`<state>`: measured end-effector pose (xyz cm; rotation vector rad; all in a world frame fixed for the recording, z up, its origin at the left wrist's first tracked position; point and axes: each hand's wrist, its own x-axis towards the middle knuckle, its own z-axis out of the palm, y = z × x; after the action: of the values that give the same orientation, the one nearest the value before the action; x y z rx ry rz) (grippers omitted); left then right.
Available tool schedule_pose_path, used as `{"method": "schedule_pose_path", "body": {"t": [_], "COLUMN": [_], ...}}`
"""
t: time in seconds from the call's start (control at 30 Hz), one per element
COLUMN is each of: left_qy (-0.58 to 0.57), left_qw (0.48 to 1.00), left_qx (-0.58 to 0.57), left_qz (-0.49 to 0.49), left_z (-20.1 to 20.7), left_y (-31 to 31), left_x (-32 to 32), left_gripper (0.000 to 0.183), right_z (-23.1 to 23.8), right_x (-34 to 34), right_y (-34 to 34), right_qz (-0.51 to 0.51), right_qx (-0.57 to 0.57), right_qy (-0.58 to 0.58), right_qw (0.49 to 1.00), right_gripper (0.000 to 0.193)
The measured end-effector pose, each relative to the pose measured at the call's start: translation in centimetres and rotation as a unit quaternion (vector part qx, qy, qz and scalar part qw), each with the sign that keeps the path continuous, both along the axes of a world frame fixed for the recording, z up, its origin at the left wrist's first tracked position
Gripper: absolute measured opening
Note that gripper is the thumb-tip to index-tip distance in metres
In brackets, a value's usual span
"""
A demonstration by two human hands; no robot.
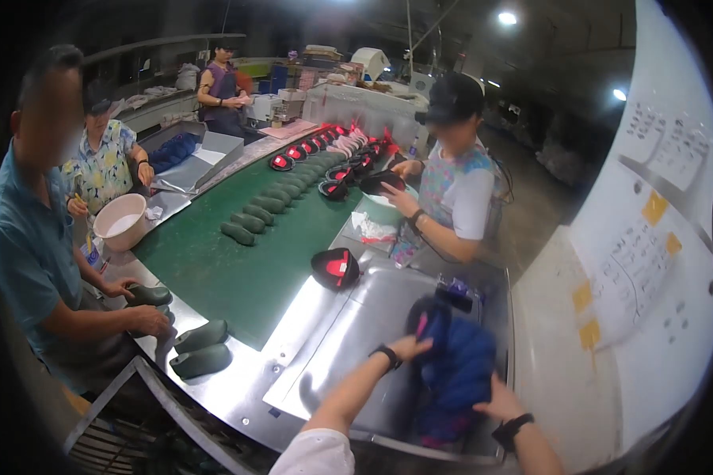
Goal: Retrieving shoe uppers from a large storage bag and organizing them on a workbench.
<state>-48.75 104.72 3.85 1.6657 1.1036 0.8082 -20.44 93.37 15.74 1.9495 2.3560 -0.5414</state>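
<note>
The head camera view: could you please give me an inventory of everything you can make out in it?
Blue bundle: one, dark blue with pink, between the hands; pieces too blurred to count
Metal table: one, silver, foreground
Black-and-red pieces: many, one on near metal, others along the belt
Green shoe-shaped forms: many, dark green, belt row and left metal edge
Belt: one, green, centre
Basin: one, pale pinkish, left
Co-workers: four, varied clothing, three left and back, one right
Papers: several, white, right wall
Rack: one, grey, lower left
Wristbands: two, black, wearer's wrists
Left hand: one, bare, bundle's left
Right hand: one, bare, bundle's right
</note>
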Motion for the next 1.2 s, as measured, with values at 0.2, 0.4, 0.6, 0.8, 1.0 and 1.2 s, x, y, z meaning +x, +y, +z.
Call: {"method": "schedule_pose_path", "body": {"t": [0.2,0.4,0.6,0.8,1.0,1.2], "left_qy": [0.178,0.288,0.218,0.056,0.1,0.18], "left_qw": [0.982,0.917,0.939,0.979,0.943,0.919], "left_qx": [0.023,0.043,0.211,0.103,0.149,0.083], "left_qz": [0.059,0.272,0.165,0.165,0.281,0.34], "left_z": [-6.6,-0.5,9.7,13.8,12.7,6.5], "left_y": [5.2,5.6,-5.2,-29.6,-45.3,-57.3], "left_x": [3.8,5.1,4.5,5.5,7.6,8.1], "left_gripper": [0.065,0.066,0.022,0.024,0.028,0.021], "right_z": [-5.1,-0.6,3.1,1.8,-5.1,-9.0], "right_x": [-0.9,-3.9,-5.8,-6.5,-8.1,-7.3], "right_y": [-0.3,-4.1,-10.6,-16.4,-26.0,-34.6], "right_qz": [-0.103,0.098,0.296,0.152,0.367,0.368], "right_qx": [-0.068,0.14,0.087,-0.15,-0.393,-0.549], "right_qy": [-0.091,-0.061,0.139,0.4,0.456,0.475], "right_qw": [0.988,0.983,0.941,0.891,0.709,0.581], "right_gripper": [0.088,0.07,0.06,0.068,0.043,0.028]}}
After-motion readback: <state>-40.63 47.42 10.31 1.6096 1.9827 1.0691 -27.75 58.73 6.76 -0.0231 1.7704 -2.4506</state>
